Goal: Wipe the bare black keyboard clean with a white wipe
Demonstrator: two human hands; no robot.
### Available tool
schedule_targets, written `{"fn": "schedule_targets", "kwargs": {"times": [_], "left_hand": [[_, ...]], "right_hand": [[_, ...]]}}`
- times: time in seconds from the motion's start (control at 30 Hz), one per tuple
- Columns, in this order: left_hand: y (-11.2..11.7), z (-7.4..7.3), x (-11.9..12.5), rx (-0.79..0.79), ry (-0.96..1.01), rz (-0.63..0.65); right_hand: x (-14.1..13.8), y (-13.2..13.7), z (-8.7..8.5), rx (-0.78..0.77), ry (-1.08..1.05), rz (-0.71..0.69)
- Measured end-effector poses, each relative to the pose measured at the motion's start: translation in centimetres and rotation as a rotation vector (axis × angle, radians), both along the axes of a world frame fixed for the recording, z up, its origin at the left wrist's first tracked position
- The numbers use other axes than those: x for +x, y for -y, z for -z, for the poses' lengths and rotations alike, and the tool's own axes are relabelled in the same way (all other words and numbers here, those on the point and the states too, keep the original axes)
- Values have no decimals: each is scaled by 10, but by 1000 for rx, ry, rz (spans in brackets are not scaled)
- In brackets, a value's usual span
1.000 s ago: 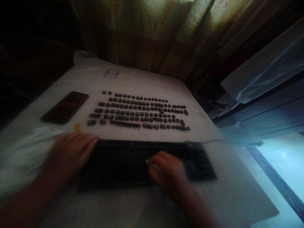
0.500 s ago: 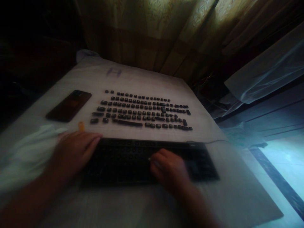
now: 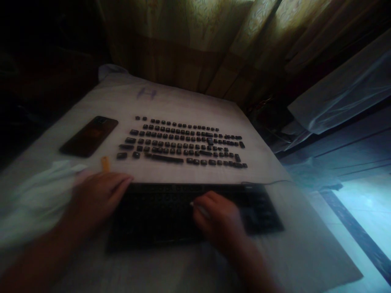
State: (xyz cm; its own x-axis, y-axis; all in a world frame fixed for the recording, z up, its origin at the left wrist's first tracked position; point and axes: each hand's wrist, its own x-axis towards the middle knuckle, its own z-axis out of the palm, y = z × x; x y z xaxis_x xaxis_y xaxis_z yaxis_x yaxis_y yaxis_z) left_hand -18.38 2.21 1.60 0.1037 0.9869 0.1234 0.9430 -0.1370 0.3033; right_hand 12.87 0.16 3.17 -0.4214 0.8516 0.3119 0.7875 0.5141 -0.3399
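Observation:
A black keyboard (image 3: pixel 159 219) with its keycaps off lies across the cloth in front of me. My left hand (image 3: pixel 99 193) is closed on its left end, thumb along the top corner. Over the keyboard's middle, my right hand (image 3: pixel 215 213) has its fingers pinched round a small white-tipped thing (image 3: pixel 192 204). Most of that thing is hidden in the fingers, and its kind does not show. Beyond the keyboard, the loose black keycaps (image 3: pixel 166 158) are laid out in rows like a keyboard's layout.
A dark phone (image 3: pixel 89 136) lies at the left. Near my left hand are a small orange-yellow piece (image 3: pixel 105 164) and a crumpled white cloth (image 3: pixel 39 195). The keyboard's cable (image 3: pixel 275 181) runs off to the right. Behind the table hangs a patterned curtain (image 3: pixel 189 36).
The keyboard's left side has shifted slightly toward me, and my left hand has moved down a little with it. My right hand stays in nearly the same place.

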Motion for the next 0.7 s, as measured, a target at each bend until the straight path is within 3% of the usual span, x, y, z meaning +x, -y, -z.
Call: {"fn": "schedule_targets", "kwargs": {"times": [0.47,0.6,0.7], "left_hand": [[0,5,1,22,24,17],[1,-2,-3,4,-46,83],[5,-11,-4,-10,-136,79]], "right_hand": [[-7,7,5,-1,92,-13],[-3,10,8,0,-31,-28],[-1,14,15,95,-209,-37]]}}
